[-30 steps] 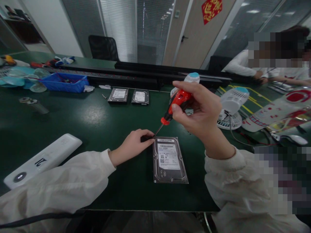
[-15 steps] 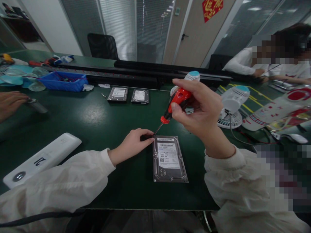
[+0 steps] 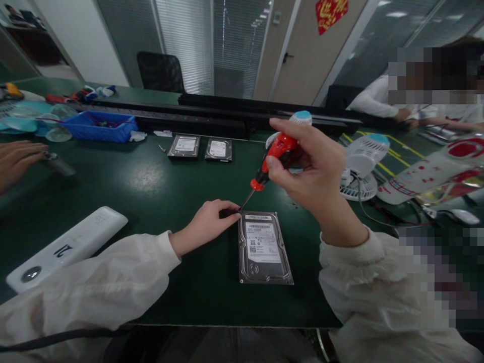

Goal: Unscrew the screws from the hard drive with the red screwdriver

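Observation:
A silver hard drive [image 3: 265,247] with a white label lies flat on the green table in front of me. My left hand [image 3: 212,222] pinches at its far left corner, thumb and forefinger closing in beside the metal edge; whether something small is between the fingertips is hidden. Gripped in my right hand [image 3: 313,174] is a red and black screwdriver [image 3: 279,149], tilted, its thin shaft pointing down to that same corner. The tip meets the spot by my left fingertips, where any screw is too small to make out.
Two more hard drives, one [image 3: 184,146] beside the other [image 3: 218,149], lie farther back. A blue bin [image 3: 100,128] stands at back left, a white device [image 3: 68,247] at near left. Small white fans [image 3: 363,161] stand right. Another person's hand [image 3: 17,164] holds a metal cylinder [image 3: 58,164].
Both my hands, the screwdriver and the hard drive keep almost the same places. The other person's hand at the left has shifted slightly over the cylinder.

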The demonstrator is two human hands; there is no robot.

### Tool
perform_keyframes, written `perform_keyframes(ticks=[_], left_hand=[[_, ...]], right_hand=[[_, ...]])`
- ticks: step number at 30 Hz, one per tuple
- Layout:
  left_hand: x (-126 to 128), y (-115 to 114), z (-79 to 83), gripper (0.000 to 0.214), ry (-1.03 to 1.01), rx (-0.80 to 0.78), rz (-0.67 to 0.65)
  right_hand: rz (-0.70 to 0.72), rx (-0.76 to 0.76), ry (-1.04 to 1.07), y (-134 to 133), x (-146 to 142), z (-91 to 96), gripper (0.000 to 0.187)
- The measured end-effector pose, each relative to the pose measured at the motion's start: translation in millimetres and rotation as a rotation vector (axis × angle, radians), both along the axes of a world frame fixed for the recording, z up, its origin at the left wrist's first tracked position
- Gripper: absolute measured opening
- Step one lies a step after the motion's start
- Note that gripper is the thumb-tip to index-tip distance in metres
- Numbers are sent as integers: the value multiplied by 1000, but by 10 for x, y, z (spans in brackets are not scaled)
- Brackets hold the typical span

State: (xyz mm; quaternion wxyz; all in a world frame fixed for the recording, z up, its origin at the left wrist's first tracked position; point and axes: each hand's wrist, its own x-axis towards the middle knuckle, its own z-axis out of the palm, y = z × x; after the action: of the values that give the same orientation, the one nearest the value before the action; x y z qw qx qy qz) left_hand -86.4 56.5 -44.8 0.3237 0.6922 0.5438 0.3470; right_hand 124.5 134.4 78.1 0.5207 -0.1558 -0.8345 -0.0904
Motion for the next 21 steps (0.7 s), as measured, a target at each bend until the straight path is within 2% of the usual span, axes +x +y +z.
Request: perform_keyframes(ticks=[11, 15, 18, 21], left_hand=[[-3, 135, -53, 26, -114, -102, -6], [-37, 182, -101, 25, -125, -119, -23], [-48, 196, -101, 23, -122, -126, -30], [-44, 197, -79, 22, -120, -130, -28]], right_hand=[[66, -121, -115, 67, -66, 120, 42], [27, -205, -151, 82, -100, 163, 41], [-25, -193, -198, 66, -117, 206, 30], [-32, -205, -221, 53, -121, 244, 29]])
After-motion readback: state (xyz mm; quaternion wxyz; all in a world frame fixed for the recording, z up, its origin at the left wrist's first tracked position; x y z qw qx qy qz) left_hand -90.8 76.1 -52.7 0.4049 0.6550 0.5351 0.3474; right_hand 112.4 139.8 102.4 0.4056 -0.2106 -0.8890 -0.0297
